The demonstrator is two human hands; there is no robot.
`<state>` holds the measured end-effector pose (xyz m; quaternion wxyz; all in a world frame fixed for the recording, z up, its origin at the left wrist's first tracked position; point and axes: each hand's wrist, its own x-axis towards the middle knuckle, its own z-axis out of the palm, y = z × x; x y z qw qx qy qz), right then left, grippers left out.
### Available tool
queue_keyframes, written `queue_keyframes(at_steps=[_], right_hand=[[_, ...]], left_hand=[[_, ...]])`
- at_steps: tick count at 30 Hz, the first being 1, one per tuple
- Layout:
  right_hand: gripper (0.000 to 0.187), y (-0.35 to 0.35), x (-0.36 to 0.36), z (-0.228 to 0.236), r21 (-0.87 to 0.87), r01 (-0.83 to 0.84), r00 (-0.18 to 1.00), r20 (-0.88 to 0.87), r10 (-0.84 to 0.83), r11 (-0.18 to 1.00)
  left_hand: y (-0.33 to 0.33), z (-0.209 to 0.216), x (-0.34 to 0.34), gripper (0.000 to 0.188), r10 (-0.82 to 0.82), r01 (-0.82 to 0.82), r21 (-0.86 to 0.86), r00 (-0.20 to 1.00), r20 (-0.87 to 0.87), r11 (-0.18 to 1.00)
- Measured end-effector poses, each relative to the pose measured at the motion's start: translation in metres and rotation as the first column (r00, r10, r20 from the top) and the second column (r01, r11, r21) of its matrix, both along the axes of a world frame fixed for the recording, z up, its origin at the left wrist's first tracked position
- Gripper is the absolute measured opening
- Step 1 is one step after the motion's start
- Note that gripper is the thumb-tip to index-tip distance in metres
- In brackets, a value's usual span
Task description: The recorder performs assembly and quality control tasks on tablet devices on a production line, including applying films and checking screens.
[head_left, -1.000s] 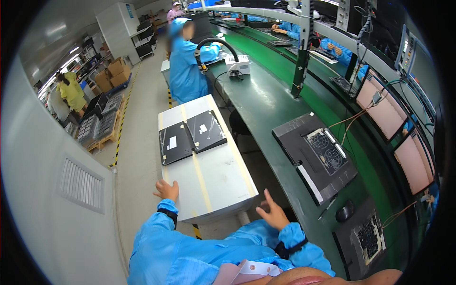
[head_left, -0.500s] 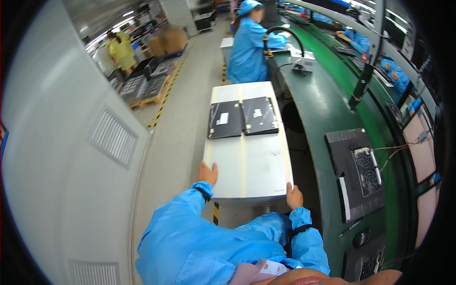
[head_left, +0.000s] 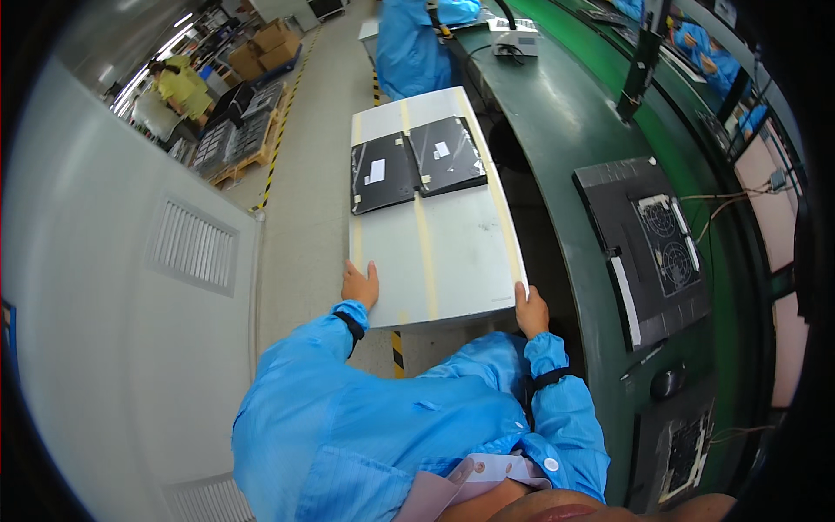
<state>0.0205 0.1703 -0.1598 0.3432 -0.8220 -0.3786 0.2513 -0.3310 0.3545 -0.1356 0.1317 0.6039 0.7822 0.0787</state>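
Note:
In front of me is a long white tabletop [head_left: 461, 252] with pale yellow tape strips running along it; its base is mostly hidden. My left hand [head_left: 361, 285] grips the near left corner, thumb on top and fingers at the side edge. The near right corner is in my right hand [head_left: 531, 311], its fingers partly hidden below the edge. Toward the far half lie two flat black panels side by side, a left panel [head_left: 391, 184] and a right panel [head_left: 457, 165], each with clear film and a white label. Neither hand touches the panels.
A green workbench [head_left: 565, 209] runs along the right, bearing a black fixture with fan outlines [head_left: 639, 252] and a mouse [head_left: 667, 383]. A person in blue [head_left: 409, 52] stands just beyond the tabletop. On the left are a grey vented panel [head_left: 113, 287] and a loaded pallet [head_left: 257, 157].
The tabletop, panels and both my hands sit higher in the picture and slightly left. The bench and the person in blue have shifted upward too. Both hands keep their grip.

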Motion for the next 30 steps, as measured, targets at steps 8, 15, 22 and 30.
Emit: queue_keyframes(at_steps=[8,15,22,30], right_hand=[[0.053,-0.013,-0.004,0.000,-0.054,-0.002,1.000,-0.014,0.001,0.999],[0.052,-0.015,-0.004,0.010,-0.049,-0.006,0.999,-0.053,0.003,0.999],[0.053,-0.012,-0.008,0.020,-0.086,0.013,0.999,-0.047,-0.017,0.996],[0.051,-0.014,-0.006,0.022,-0.086,0.014,0.998,-0.066,-0.020,0.996]], left_hand=[[-0.016,-0.002,-0.007,0.079,-0.045,0.046,0.028,0.999,-0.029,0.999],[-0.019,-0.003,-0.005,0.075,-0.010,0.010,0.082,1.000,0.006,0.997],[-0.011,-0.006,-0.010,0.074,-0.048,0.041,0.095,0.996,0.080,0.995],[-0.016,-0.003,-0.010,0.075,-0.012,0.004,0.080,0.995,0.099,0.997]])
